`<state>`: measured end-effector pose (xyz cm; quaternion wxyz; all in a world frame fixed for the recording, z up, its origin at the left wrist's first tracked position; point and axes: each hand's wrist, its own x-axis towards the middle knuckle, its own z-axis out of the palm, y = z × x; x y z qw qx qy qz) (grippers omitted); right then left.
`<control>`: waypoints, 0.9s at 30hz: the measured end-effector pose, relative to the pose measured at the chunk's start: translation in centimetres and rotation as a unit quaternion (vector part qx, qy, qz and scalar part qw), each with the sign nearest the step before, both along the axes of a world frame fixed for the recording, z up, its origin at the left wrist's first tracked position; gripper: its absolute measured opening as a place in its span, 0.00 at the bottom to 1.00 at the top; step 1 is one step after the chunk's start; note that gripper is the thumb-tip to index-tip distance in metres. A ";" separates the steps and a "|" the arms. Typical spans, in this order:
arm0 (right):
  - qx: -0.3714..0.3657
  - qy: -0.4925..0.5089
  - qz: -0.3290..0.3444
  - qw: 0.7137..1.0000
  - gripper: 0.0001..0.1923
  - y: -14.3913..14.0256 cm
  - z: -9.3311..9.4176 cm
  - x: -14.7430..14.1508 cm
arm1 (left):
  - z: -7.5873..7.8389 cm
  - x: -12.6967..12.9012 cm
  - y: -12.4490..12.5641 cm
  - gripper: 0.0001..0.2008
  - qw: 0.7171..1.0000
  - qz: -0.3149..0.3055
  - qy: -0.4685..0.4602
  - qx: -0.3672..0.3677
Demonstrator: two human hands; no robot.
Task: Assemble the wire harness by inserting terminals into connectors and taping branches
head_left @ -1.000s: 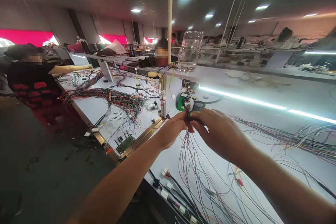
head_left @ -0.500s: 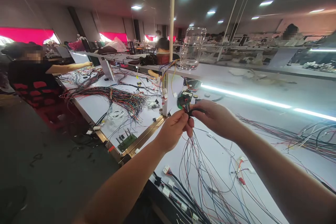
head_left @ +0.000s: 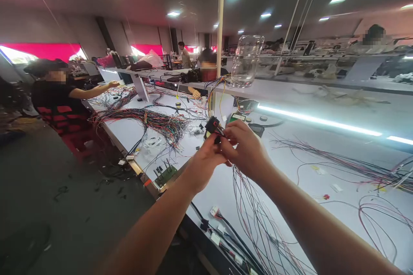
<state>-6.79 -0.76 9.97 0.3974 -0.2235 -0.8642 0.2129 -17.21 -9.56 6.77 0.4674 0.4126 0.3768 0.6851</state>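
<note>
Fingers point(head_left: 226, 139) of both hands pinch one black connector point(head_left: 213, 125); many wires point(head_left: 254, 215) hang.

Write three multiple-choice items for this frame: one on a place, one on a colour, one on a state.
1. Where does the clear jar stand?
A. on the raised shelf
B. on the floor
C. in the left hand

2. What colour is the connector held between the hands?
A. white
B. black
C. yellow

3. How do the wires below the connector lie?
A. coiled in a tight roll
B. taped flat to the table
C. hanging loose toward the table

Answers:
1 A, the jar sits on the shelf above the light strip.
2 B, the connector is dark, with coloured leads behind it.
3 C, they spread out below the left hand and right hand, both pinching at the connector.
</note>
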 end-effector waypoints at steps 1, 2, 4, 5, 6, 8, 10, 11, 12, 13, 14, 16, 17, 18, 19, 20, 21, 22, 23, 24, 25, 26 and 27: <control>0.003 0.000 0.003 1.000 0.05 -0.3 0.1 -0.5 | 0.3 -0.7 -0.7 0.31 1.000 0.014 0.015 -0.013; 0.007 0.000 0.008 1.000 0.05 -0.5 0.1 -1.0 | 0.6 -1.5 -1.4 0.32 0.999 0.040 0.026 -0.024; 0.012 0.001 0.028 1.000 0.05 -1.0 0.2 -2.0 | 1.3 -3.0 -2.3 0.32 0.991 0.116 0.060 -0.027; 0.014 -0.001 0.049 0.999 0.05 -1.2 0.2 -2.4 | 1.7 -3.7 -2.6 0.32 0.984 0.150 0.089 -0.023; 0.017 -0.002 0.070 0.997 0.06 -1.6 0.2 -2.8 | 2.1 -4.2 -2.7 0.31 0.977 0.174 0.123 -0.017; 0.013 0.001 0.103 0.995 0.07 -2.3 0.1 -3.4 | 2.9 -5.0 -2.7 0.26 0.971 0.165 0.174 -0.010; -0.037 0.004 0.111 0.993 0.09 -3.2 -0.1 -3.5 | 3.4 -5.5 -2.5 0.22 0.977 0.122 0.175 -0.012; -0.082 -0.003 0.109 0.991 0.12 -3.5 -0.3 -3.3 | 3.5 -5.6 -2.4 0.21 0.980 0.106 0.167 -0.018; -0.135 -0.019 0.109 0.985 0.15 -3.8 -0.7 -2.9 | 3.6 -5.7 -2.3 0.20 0.982 0.099 0.161 -0.025; -0.184 -0.041 0.111 0.976 0.19 -4.0 -1.3 -2.4 | 3.6 -5.7 -2.3 0.19 0.981 0.103 0.160 -0.033; -0.226 -0.068 0.113 0.965 0.22 -4.2 -2.1 -1.7 | 3.6 -5.8 -2.2 0.18 0.979 0.112 0.165 -0.040; -0.276 -0.113 0.114 0.948 0.22 -4.3 -4.4 0.3 | 3.7 -6.0 -2.3 0.16 0.978 0.124 0.161 -0.052; -0.289 -0.132 0.117 0.941 0.21 -4.3 -5.9 1.6 | 3.9 -6.1 -2.3 0.16 0.979 0.129 0.147 -0.056; -0.299 -0.142 0.114 0.937 0.20 -4.3 -7.6 3.0 | 4.2 -6.3 -2.4 0.16 0.981 0.136 0.129 -0.058; -0.303 -0.153 0.113 0.934 0.18 -4.4 -9.4 4.5 | 4.5 -6.5 -2.4 0.17 0.982 0.146 0.110 -0.058; -0.303 -0.162 0.115 0.932 0.17 -4.5 -11.2 6.0 | 4.9 -6.7 -2.6 0.17 0.982 0.156 0.094 -0.056; -0.300 -0.164 0.114 0.933 0.15 -4.7 -13.0 7.6 | 5.3 -6.8 -2.7 0.17 0.981 0.164 0.083 -0.054; -0.296 -0.169 0.119 0.933 0.15 -4.8 -14.6 9.1 | 5.6 -6.9 -2.8 0.17 0.981 0.169 0.079 -0.053; -0.289 -0.165 0.100 0.938 0.14 -4.9 -16.1 10.5 | 5.9 -6.9 -3.0 0.17 0.981 0.169 0.081 -0.055; -0.286 -0.172 0.086 0.939 0.13 -4.9 -17.2 11.7 | 6.1 -6.7 -3.1 0.17 0.981 0.164 0.088 -0.061; -0.284 -0.189 0.067 0.938 0.11 -4.8 -17.9 12.6 | 6.2 -6.5 -3.3 0.17 0.980 0.155 0.099 -0.071; -0.281 -0.210 0.053 0.935 0.11 -4.6 -18.1 13.3 | 6.3 -6.3 -3.5 0.17 0.979 0.145 0.113 -0.081; -0.281 -0.234 0.053 0.929 0.12 -4.2 -17.9 13.6 | 6.3 -6.0 -3.6 0.18 0.978 0.137 0.130 -0.091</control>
